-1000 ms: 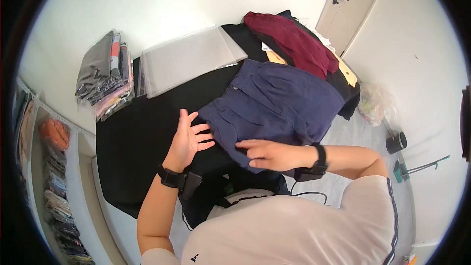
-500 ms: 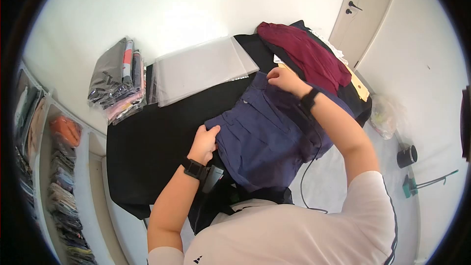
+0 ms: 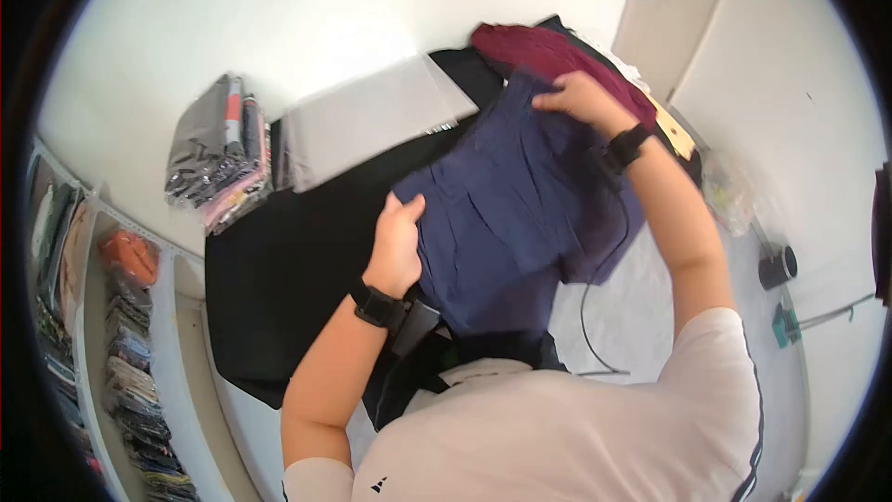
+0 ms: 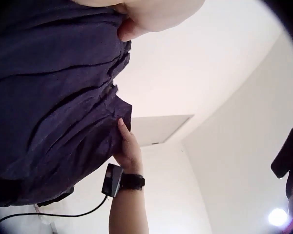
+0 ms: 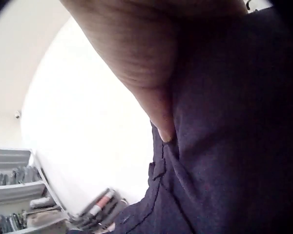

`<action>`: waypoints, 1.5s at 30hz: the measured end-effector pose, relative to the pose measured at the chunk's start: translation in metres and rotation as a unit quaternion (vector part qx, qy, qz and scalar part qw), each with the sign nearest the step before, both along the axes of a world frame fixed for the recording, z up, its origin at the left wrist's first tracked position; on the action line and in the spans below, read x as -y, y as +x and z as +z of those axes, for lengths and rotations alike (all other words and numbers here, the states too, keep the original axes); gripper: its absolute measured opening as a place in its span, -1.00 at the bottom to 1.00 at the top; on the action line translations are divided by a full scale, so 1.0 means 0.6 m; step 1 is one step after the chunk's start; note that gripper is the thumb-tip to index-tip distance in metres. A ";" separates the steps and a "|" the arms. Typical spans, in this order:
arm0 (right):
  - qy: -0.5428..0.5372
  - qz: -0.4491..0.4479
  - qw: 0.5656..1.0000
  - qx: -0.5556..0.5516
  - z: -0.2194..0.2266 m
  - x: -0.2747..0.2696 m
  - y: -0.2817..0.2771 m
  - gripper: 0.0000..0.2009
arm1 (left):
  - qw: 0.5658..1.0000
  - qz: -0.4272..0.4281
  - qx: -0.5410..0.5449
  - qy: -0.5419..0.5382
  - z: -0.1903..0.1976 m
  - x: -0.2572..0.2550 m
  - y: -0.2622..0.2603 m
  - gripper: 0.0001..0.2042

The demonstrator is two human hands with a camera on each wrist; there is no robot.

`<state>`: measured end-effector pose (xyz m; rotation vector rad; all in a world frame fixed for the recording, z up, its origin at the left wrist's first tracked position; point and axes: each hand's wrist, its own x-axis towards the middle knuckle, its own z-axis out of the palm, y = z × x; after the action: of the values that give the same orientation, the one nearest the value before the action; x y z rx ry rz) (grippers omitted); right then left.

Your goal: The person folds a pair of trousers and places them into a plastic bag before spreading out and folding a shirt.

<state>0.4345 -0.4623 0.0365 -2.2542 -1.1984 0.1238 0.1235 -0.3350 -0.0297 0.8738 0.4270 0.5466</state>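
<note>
Holding the navy garment (image 3: 483, 242) up by the waistband, over the black-covered desk (image 3: 269, 288) and in front of the white shirt (image 3: 520, 418). Pinching the near end of the band with the left hand (image 3: 398, 246), with the thumb on the facing side. Gripping the far end with the right hand (image 3: 585, 98) — again with the thumb in front, near a belt loop (image 5: 158, 169) in the right wrist view. Cannot tell the lay of the remaining fingers, hidden behind the cloth.

Compared with 1 second ago, no longer lying slack beside a spread left palm; now caught at 2 points and drawn up, with the far end of the waistband brought close to the maroon garment (image 3: 539, 45) in the head view. Hanging in loose creases, partly against the pale floor (image 3: 624, 316). Probably means control over the whole band at once — though with wrinkles not yet smoothed. Lying beyond: clear plastic sheets (image 3: 372, 116), beside a stack of wrapped clothes (image 3: 204, 144), both apparently untouched.
</note>
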 end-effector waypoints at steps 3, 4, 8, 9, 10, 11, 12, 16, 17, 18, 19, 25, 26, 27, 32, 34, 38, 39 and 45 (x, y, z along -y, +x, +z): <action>0.085 -0.073 0.989 -0.097 0.084 0.124 -0.069 -0.58 | 0.997 -0.036 0.031 0.053 0.049 0.031 0.010 -0.71; 0.130 -0.053 0.971 -0.195 0.088 0.168 -0.051 -0.59 | 0.993 -0.054 0.050 0.088 0.069 0.042 0.016 -0.71; 0.200 -0.109 0.962 -0.154 0.123 0.329 -0.099 -0.58 | 0.970 -0.142 0.080 0.179 0.122 0.068 0.051 -0.71; 0.230 -0.105 0.953 -0.169 0.123 0.368 -0.104 -0.58 | 0.964 -0.168 0.082 0.187 0.134 0.077 0.061 -0.69; 0.261 -0.101 0.943 -0.181 0.125 0.404 -0.109 -0.58 | 0.963 -0.176 0.088 0.185 0.148 0.088 0.068 -0.69; 0.262 -0.109 0.943 -0.176 0.127 0.439 -0.114 -0.58 | 0.951 -0.192 0.089 0.223 0.162 0.100 0.075 -0.68; 0.289 -0.092 0.932 -0.197 0.126 0.472 -0.120 -0.59 | 0.938 -0.209 0.089 0.262 0.173 0.111 0.083 -0.67; 0.351 -0.037 0.913 -0.207 0.130 0.575 -0.162 -0.61 | 0.891 -0.327 0.115 0.293 0.211 0.137 0.112 -0.67; 0.336 -0.037 0.915 -0.220 0.127 0.604 -0.164 -0.57 | 0.881 -0.340 0.131 0.301 0.220 0.151 0.113 -0.68; 0.341 -0.041 0.914 -0.216 0.119 0.618 -0.177 -0.57 | 0.878 -0.345 0.134 0.304 0.222 0.159 0.118 -0.68; 0.340 -0.034 0.913 -0.224 0.112 0.630 -0.195 -0.53 | 0.865 -0.373 0.129 0.310 0.225 0.166 0.123 -0.65; 0.343 -0.011 0.886 -0.313 0.065 0.694 -0.199 -0.51 | 0.830 -0.446 0.116 0.313 0.215 0.190 0.151 -0.69; 0.349 -0.010 0.884 -0.311 0.060 0.687 -0.195 -0.51 | 0.829 -0.456 0.101 0.307 0.209 0.190 0.163 -0.71; 0.350 -0.049 0.877 -0.326 0.056 0.678 -0.187 -0.55 | 0.847 -0.408 0.087 0.331 0.206 0.198 0.176 -0.72; 0.363 -0.228 0.822 -0.374 0.022 0.612 -0.138 -0.63 | 0.855 -0.288 0.023 0.432 0.144 0.209 0.281 -0.69; 0.395 -0.247 0.810 -0.356 0.014 0.593 -0.136 -0.64 | 0.901 -0.187 -0.029 0.390 0.138 0.238 0.298 -0.70; 0.511 -0.313 0.762 -0.245 0.006 0.527 -0.180 -0.67 | 0.892 -0.012 0.017 0.452 0.128 0.313 0.274 -0.62; 0.526 -0.311 0.761 -0.218 -0.027 0.521 -0.163 -0.68 | 0.884 -0.005 0.033 0.467 0.122 0.326 0.266 -0.60; 0.409 -0.264 0.871 0.060 -0.081 0.386 -0.281 -0.69 | 0.896 -0.097 0.107 0.421 0.077 0.413 0.232 -0.54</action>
<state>0.2657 -0.6940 -0.0119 -1.7270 -0.4769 -0.6307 0.2626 -0.5830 0.0166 1.6480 -0.1333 0.6390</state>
